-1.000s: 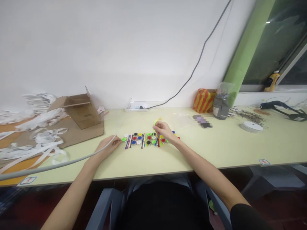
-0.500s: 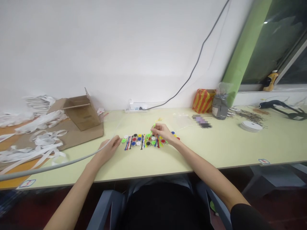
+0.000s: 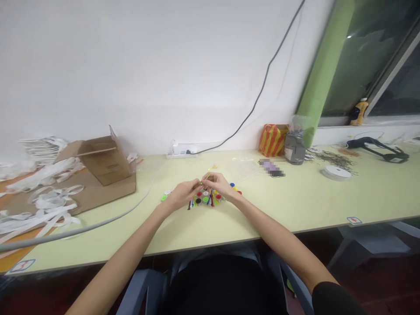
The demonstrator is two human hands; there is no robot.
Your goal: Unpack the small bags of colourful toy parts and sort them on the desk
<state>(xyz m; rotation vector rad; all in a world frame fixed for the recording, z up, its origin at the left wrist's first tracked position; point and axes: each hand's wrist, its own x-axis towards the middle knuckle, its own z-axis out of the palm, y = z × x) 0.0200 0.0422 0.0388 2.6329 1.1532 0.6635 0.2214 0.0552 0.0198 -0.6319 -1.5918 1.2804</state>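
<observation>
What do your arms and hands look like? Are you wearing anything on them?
My left hand and right hand are bare, with no gloves, and my forearms are bare too. A black fabric sleeve shows at the top of my right arm. No sleeve shows on my left arm, and no cables or markings show on either.

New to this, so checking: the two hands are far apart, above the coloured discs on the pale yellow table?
No: the left hand and right hand are close together, above the coloured discs on the pale yellow table, as the head view shows.
</observation>
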